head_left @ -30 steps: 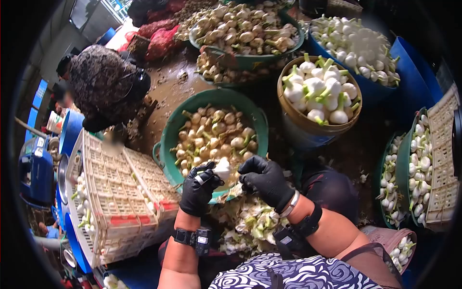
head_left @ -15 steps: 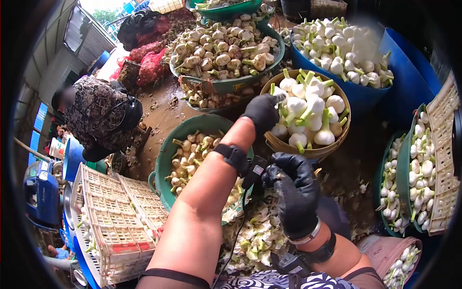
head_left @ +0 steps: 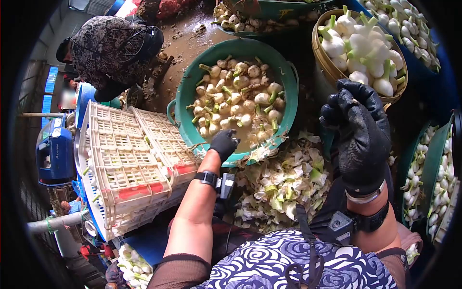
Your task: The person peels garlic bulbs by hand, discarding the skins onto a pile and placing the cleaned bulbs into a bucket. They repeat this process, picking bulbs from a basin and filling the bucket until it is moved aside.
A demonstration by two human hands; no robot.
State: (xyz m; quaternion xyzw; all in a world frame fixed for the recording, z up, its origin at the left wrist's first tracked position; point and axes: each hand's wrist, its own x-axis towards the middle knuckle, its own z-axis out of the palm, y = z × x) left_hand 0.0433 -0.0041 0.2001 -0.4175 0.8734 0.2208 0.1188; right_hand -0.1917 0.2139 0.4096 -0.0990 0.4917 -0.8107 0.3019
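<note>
From the head camera, the left hand reaches over the near rim of the green basin of unpeeled onions, fingers curled, nothing visibly pinched. The right hand hovers fisted just below the basket of white peeled onions.

- Muddy floor carries everything.
- Green basin of onions sits under the left hand.
- Peelings heap lies between both hands.
- White crates stand left of the left hand.
</note>
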